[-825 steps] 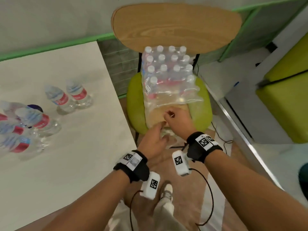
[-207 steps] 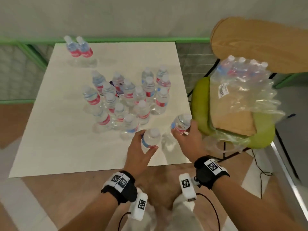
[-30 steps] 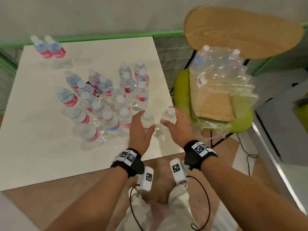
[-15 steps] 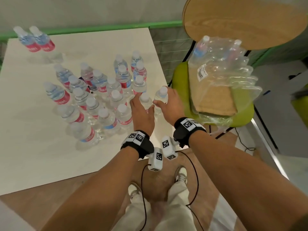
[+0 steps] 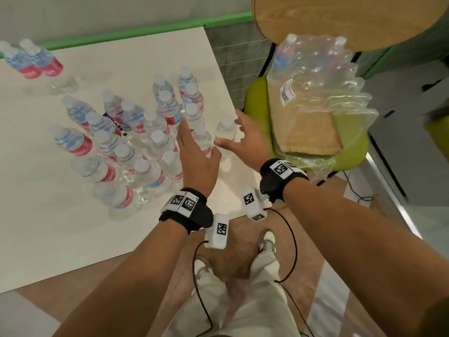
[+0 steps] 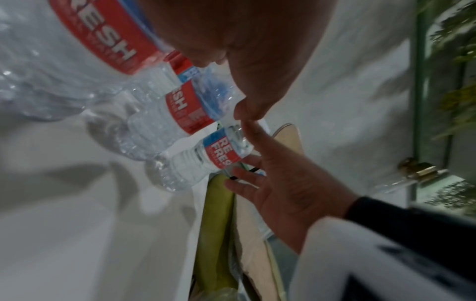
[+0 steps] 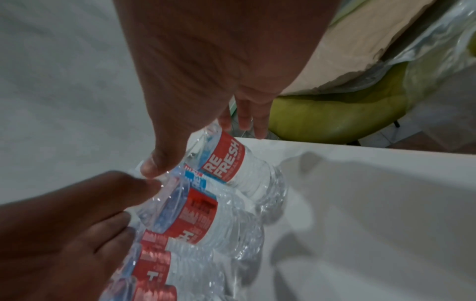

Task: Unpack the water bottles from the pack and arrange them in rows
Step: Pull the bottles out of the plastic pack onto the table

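Both arms reach forward side by side. The left hand (image 5: 194,152) and right hand (image 5: 245,142) are spread, fingers straight and loose, palms turned toward each other, holding nothing.

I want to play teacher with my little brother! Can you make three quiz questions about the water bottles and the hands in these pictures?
1. True or false: the left hand and the right hand are each gripping a clear plastic water bottle with a red label.
2. Where does the crumpled clear plastic pack wrap lie? A) on the white table B) on the green-cushioned chair C) on the floor
3. Fill in: two red-labelled bottles stand apart from the main group at the table's far ____ corner.

Key:
1. False. Both hands are open; the two nearest bottles stand free on the white table.
2. B, the green-cushioned chair.
3. Left.
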Available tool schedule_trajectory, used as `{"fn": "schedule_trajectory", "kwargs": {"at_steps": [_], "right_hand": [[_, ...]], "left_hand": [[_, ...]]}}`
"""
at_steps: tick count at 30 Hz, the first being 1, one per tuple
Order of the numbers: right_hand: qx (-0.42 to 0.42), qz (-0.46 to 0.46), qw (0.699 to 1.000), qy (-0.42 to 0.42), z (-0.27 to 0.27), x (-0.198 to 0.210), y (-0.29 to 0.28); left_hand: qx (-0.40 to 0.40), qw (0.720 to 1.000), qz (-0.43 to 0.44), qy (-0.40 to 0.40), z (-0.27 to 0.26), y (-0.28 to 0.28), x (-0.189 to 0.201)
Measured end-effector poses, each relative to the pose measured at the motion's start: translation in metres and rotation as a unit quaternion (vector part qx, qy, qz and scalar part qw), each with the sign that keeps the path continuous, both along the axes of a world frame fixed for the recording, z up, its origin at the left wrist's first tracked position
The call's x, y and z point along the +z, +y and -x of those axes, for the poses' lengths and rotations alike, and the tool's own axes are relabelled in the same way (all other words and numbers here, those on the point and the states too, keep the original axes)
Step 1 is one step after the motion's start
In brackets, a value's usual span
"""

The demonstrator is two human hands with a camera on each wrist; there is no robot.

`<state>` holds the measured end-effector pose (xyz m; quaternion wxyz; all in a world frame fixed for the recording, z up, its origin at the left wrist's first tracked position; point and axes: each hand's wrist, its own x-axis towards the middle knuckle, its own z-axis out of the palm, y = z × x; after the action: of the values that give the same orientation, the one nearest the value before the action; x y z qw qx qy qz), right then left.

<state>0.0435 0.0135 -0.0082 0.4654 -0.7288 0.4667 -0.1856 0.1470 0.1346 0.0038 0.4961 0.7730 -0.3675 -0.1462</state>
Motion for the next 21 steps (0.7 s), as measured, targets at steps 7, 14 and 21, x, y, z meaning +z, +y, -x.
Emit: {"fn": "schedule_trajectory", "kwargs": {"at_steps": [7, 14, 21], "right_hand": [[0.006, 0.032, 0.999, -0.002, 0.051, 0.027, -0.001], [-0.039, 0.039, 0.997, 0.05, 0.151, 0.025, -0.044], [-0.135, 0.017, 0.982, 0.129, 0.202, 0.022, -0.124]], "left_hand": [[-0.002, 0.99, 0.115, -0.085, 0.013, 0.012, 0.069], [-0.269, 0.963, 0.035, 0.003, 0.102, -0.04, 0.054], [-0.331, 0.937, -0.107, 0.021, 0.171, -0.153, -0.01]]}}
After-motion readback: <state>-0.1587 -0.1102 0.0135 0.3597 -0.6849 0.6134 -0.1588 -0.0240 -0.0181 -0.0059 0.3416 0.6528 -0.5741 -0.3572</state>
